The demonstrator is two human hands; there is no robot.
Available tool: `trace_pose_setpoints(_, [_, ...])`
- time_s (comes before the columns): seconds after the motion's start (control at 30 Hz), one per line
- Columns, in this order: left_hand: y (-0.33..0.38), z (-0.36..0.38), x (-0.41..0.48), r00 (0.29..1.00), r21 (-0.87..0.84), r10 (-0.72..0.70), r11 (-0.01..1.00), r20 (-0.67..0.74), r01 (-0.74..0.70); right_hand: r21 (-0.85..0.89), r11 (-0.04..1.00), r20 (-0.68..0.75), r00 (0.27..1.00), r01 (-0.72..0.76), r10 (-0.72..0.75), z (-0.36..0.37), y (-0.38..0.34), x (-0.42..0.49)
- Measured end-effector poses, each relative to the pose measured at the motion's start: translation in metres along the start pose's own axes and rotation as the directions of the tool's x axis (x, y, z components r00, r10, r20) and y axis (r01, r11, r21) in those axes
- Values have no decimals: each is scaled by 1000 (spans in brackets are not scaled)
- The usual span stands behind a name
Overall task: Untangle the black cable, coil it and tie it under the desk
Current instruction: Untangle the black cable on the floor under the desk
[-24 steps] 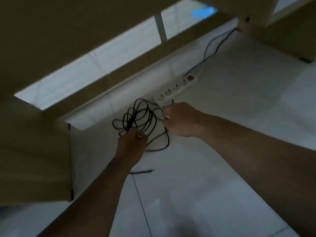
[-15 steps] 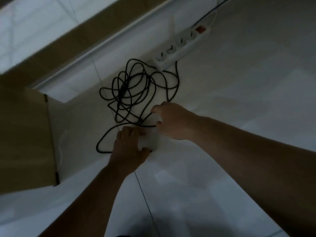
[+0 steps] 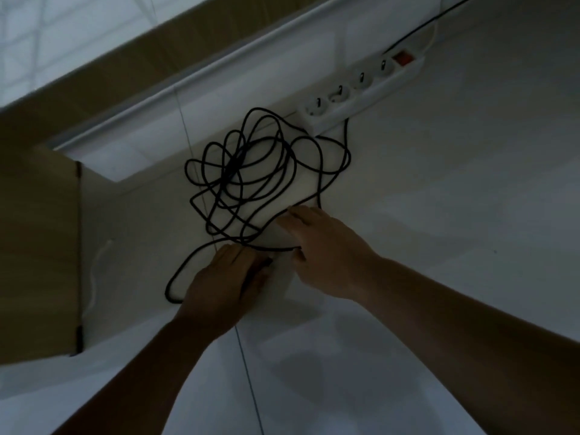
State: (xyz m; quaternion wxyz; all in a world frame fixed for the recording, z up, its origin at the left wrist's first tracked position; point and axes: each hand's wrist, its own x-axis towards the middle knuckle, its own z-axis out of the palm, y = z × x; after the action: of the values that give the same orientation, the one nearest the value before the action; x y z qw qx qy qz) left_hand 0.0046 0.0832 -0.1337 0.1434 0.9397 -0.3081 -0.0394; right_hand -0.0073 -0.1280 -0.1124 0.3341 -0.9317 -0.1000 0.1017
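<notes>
The black cable (image 3: 266,171) lies in a loose tangle of loops on the white tiled floor under the desk. One strand runs from the tangle toward me and passes between my hands. My left hand (image 3: 226,277) lies flat on the floor with straight fingers over a low loop of the cable. My right hand (image 3: 323,249) reaches in from the right, fingers stretched toward the tangle. The strand ends between its thumb and fingers. The cable's ends are hidden under my hands.
A white power strip (image 3: 361,86) with a red switch lies beyond the tangle along the white skirting, and a thin dark lead runs from it to the upper right. A wooden desk panel (image 3: 37,246) stands at the left, with a thin white wire beside it.
The tangle, held up off the floor before, now lies spread on the tiles. Both hands have come down nearer me onto the floor, and my view has tilted downward.
</notes>
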Motion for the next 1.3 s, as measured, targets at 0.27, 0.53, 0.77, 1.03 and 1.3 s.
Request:
trace_pose_setpoints(0.27, [45,15,45,780,-482,-513,817,-358,316,-48,998,-54,998,42,-45,18,8,-3])
trace_pose_setpoints(0.53, [93,-19,64,641,-997,-768,43,8,64,282,959,-31,999,-28,38,4,-19,-28])
trace_pose_setpoints(0.77, [139,-115,48,858,-820,-510,-514,57,-251,725,684,-71,980,-76,184,-46,-86,-89])
trace_pose_setpoints(1.03, [167,-215,-52,902,-920,-433,-353,-3,-172,277,961,-329,937,-25,119,-25,-176,-168])
trace_pose_setpoints(1.3, [155,-285,-133,900,-983,-430,-184,68,-13,198,980,-589,794,-38,149,-105,-235,-190])
